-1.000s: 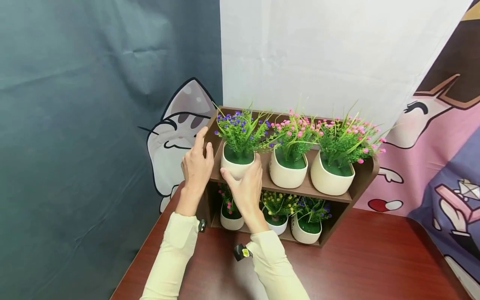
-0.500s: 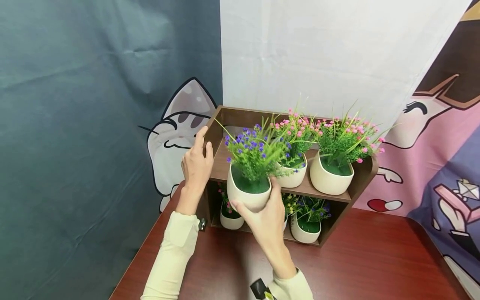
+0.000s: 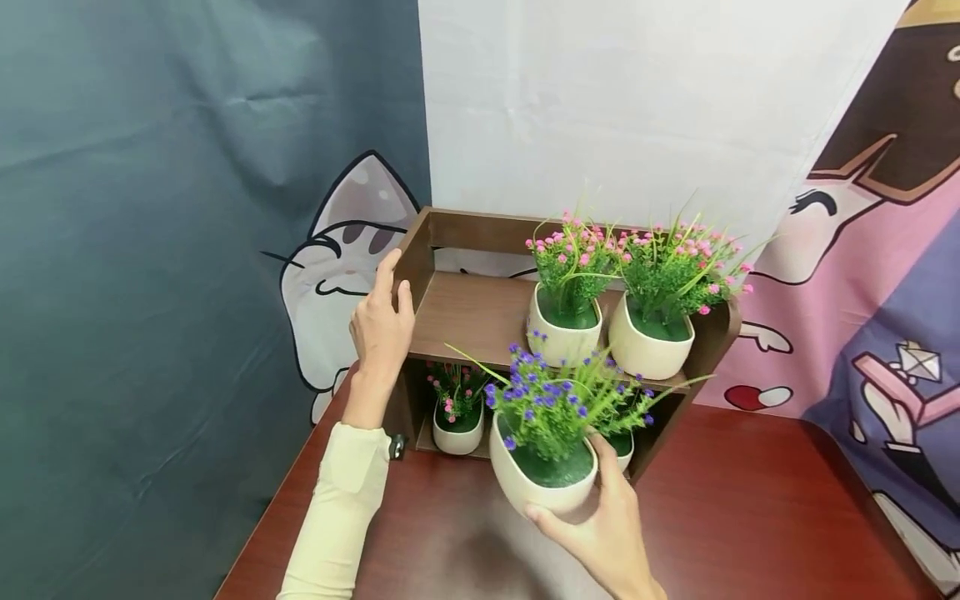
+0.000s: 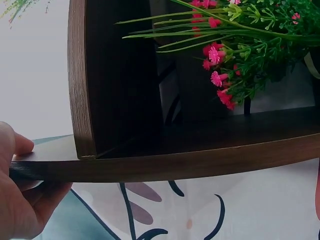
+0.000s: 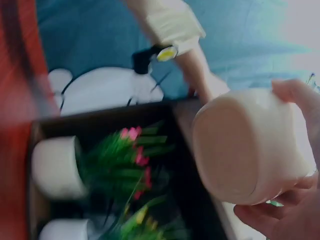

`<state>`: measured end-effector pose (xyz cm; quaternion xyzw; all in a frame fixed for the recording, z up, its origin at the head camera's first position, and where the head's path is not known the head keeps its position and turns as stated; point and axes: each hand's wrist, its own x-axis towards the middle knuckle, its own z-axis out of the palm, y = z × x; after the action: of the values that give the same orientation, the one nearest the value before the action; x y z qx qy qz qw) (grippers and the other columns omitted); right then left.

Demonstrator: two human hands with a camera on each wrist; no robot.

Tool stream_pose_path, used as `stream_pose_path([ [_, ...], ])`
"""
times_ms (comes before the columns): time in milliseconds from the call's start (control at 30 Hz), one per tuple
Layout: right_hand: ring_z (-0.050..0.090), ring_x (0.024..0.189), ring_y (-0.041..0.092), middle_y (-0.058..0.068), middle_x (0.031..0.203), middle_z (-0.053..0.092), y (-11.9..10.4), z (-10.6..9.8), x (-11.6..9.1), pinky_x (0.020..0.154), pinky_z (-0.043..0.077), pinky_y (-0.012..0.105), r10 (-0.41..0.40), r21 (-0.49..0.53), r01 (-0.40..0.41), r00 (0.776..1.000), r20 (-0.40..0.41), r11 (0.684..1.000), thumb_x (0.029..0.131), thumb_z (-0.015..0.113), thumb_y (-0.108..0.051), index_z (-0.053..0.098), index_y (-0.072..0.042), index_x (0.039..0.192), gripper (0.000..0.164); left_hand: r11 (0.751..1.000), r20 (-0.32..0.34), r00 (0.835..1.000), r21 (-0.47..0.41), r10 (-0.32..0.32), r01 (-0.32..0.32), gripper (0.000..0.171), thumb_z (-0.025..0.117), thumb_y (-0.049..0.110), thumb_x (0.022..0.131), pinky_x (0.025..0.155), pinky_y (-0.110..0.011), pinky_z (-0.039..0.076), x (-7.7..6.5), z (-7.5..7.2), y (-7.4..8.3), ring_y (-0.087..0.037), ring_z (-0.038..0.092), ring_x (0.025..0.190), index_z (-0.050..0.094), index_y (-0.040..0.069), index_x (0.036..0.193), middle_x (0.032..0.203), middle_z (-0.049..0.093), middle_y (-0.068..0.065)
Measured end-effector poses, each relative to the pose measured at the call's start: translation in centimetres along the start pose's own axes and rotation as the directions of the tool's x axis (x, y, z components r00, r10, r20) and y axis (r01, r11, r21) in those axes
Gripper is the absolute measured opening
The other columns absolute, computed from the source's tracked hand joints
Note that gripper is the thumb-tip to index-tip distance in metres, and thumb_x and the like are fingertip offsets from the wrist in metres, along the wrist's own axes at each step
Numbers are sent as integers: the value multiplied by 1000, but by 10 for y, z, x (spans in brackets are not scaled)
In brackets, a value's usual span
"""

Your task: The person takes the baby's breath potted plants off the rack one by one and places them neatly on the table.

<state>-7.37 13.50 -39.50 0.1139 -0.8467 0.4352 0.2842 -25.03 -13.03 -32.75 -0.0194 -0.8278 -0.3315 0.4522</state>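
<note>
My right hand (image 3: 611,529) holds a white pot (image 3: 516,477) of artificial purple-blue flowers (image 3: 551,396) in the air, in front of the brown two-tier shelf (image 3: 472,312). Thumb and fingers lie around the pot's sides. The right wrist view shows the pot's flat underside (image 5: 227,150). On the left, my left hand (image 3: 382,325) grips the edge of the shelf's side panel (image 4: 150,170), its thumb on one face and its fingers on the other in the left wrist view. Two white pots of pink flowers (image 3: 564,333) (image 3: 648,350) stand on the top tier's right part.
On the lower tier stands a small pot with pink flowers (image 3: 457,433); another pot (image 3: 624,454) is partly hidden behind the held one. The shelf stands on a reddish-brown table (image 3: 750,500). Behind are a teal cloth (image 3: 187,250) and a white cloth (image 3: 637,100).
My right hand has lifted the purple-blue flower pot off the top tier's left end and brought it nearer and to the right. The left hand has stayed at the side panel.
</note>
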Motion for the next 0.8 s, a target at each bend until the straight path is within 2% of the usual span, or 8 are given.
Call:
stream_pose_path([
  [67,56,100,9,14,114,60,14,-9,-11,81,37,11,-33,-8,32,999,-41,999,44,93,-24,47,-2,130,101,1000,-9,1000,3,6,-6,40,53,21,94,41,-32,22,0,0,0,-9,21,38,50,27,133,50,37,-3],
  [167,57,92,3,15,105,63,34,-23,-29,78,38,9,-31,-58,26,996,-82,998,39,94,-20,50,2,125,100,1000,-1,1000,-2,8,-8,40,52,21,94,41,-33,22,0,-1,-1,-12,23,38,49,25,134,51,39,-5],
  [333,59,79,12,15,94,65,55,-41,-52,70,37,10,56,-244,-80,993,-102,967,32,94,-25,51,4,117,99,1000,26,1000,-4,-13,13,40,50,23,95,41,-35,23,1,-1,0,-21,29,38,48,27,135,51,41,-8],
  [433,58,78,14,16,94,65,65,-47,-62,68,38,11,102,-302,-129,989,-105,944,30,95,-28,52,2,116,101,1000,24,1000,0,-15,15,39,49,24,95,41,-36,23,1,-1,-1,-22,30,38,47,27,134,51,41,-8],
  [633,55,71,4,12,86,66,78,-52,-78,63,38,12,153,-318,-210,969,-195,925,22,95,-23,55,-1,113,101,1000,28,1000,-11,-10,10,39,49,24,95,41,-35,24,2,1,-1,-21,31,37,48,27,134,55,44,-8],
  [800,51,73,-6,13,91,65,86,-52,-88,63,36,7,223,-280,-298,937,-270,913,26,97,-19,53,-2,117,102,1000,33,999,-10,-11,12,39,49,24,95,41,-35,24,2,0,0,-22,31,37,47,27,134,57,47,-10],
])
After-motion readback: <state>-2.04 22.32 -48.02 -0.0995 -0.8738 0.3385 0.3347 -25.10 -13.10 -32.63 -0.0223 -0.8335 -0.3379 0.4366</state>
